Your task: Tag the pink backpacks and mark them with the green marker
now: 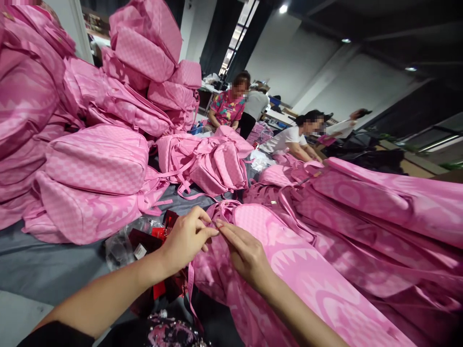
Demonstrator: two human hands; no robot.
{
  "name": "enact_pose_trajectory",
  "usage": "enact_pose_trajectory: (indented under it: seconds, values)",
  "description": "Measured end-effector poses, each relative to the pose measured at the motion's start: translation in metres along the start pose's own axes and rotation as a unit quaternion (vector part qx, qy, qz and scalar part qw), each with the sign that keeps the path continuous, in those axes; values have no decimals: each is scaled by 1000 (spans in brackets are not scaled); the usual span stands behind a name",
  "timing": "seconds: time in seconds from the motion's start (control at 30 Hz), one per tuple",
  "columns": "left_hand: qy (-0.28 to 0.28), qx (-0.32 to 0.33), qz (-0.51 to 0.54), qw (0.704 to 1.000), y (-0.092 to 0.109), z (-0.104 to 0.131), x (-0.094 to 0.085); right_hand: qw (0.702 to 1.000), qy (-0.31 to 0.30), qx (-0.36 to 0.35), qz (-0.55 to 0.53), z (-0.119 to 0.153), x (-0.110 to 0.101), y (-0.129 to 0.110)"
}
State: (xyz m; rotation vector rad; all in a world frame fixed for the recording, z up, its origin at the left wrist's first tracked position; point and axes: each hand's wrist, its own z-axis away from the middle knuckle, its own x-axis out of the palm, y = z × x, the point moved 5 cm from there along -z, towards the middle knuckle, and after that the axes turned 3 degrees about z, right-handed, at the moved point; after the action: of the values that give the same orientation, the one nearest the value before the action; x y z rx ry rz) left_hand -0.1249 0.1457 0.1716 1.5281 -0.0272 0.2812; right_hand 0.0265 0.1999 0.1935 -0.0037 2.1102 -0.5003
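Observation:
My left hand (188, 238) is closed, with thumb and fingertips pinched together. My right hand (244, 248) is closed too, its fingertips meeting those of the left. Anything between the fingertips is too small to make out. Both hands are above a pink backpack (292, 265) with a pale toothed-mouth print, close to its top. Under my left forearm are red and dark tags (159, 233) beside crumpled clear plastic (119, 243).
Pink backpacks (97, 159) are piled high at the left, and more (379, 231) lie stacked at the right. Others (217, 164) sit ahead on the grey cloth (21, 260). Several people work farther back, one in a colourful shirt (227, 108).

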Motion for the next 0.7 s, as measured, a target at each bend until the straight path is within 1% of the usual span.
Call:
enact_pose_trajectory:
  seconds: [0.03, 0.07, 0.1, 0.13, 0.17, 0.2, 0.23, 0.3, 0.33, 0.37, 0.4, 0.47, 0.57, 0.63, 0.7]
  values:
    - [10, 19, -10, 1000, -2, 2, 0, 1000, 5, -18, 3, 1, -1, -2]
    - [-2, 28, -9, 1000, -4, 5, 2, 1000, -8, -22, -6, 1, -1, -3]
    - [-28, 28, 1, 999, -8, 7, 4, 999, -37, -14, -27, 1, -1, -6]
    - [-50, 24, 14, 998, -12, 8, 6, 995, -72, 8, -61, 1, 0, -8]
    - [-59, 22, 19, 998, -16, 10, 6, 988, -102, 44, -105, 1, 1, -10]
    - [-56, 25, 15, 998, -19, 11, 5, 977, -115, 94, -150, 0, 1, -11]
    - [-49, 30, 5, 998, -21, 12, 4, 964, -107, 152, -191, 0, 1, -10]
    - [-43, 40, -26, 998, -25, 13, 2, 936, -47, 251, -243, 0, 0, -7]
    - [-48, 44, -44, 997, -27, 14, 3, 926, -23, 282, -251, 1, 2, -6]
    - [-56, 46, -60, 996, -28, 15, 3, 922, -14, 297, -250, 1, 5, -5]
    - [-63, 49, -75, 994, -28, 16, 4, 924, -19, 294, -242, 0, 9, -4]
    - [-83, 54, -100, 990, -30, 17, 5, 942, -43, 261, -205, 0, 15, -5]
    - [-108, 56, -141, 982, -41, 20, 1, 976, -45, 188, -97, 1, 16, -8]
    - [-96, 58, -206, 972, -55, 25, -8, 988, -29, 145, -34, 2, 13, -11]
    - [-66, 59, -287, 954, -73, 33, -18, 992, -11, 127, -9, 5, 11, -14]
